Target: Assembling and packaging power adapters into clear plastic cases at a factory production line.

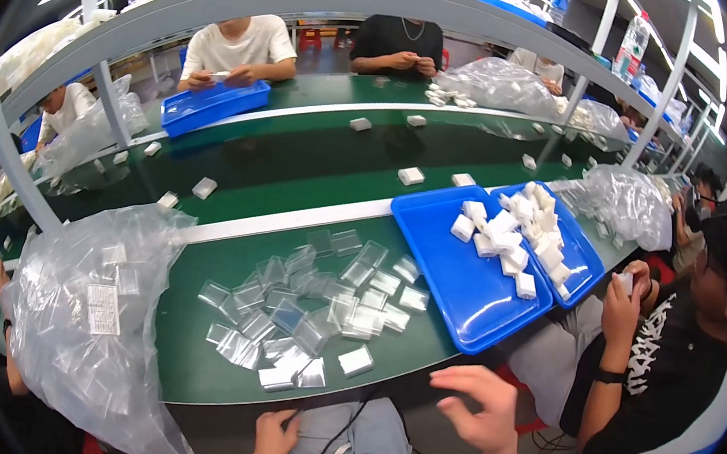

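My right hand point(482, 408) is raised off the bench's front edge, below the near blue tray point(417, 224). Its thumb and fingers are apart, with nothing between them. Down by my lap, my left hand point(273, 439) is closed, its fingers curled; what they hold, if anything, is hidden. Many clear plastic sleeves point(313, 328) lie in a loose pile on the green bench in front of me. One sleeve point(356, 361) lies near the edge, apart from the pile. Small white boxes point(504, 237) are heaped at the tray's right side and in the second blue tray point(588, 242) beyond it.
A large clear plastic bag point(89, 313) bulges over the bench's left end. Behind a white rail point(293, 224), a dark green belt point(300, 158) carries scattered white boxes. A co-worker point(670, 348) sits close on my right; others sit across. A grey shelf frame point(316, 5) spans overhead.
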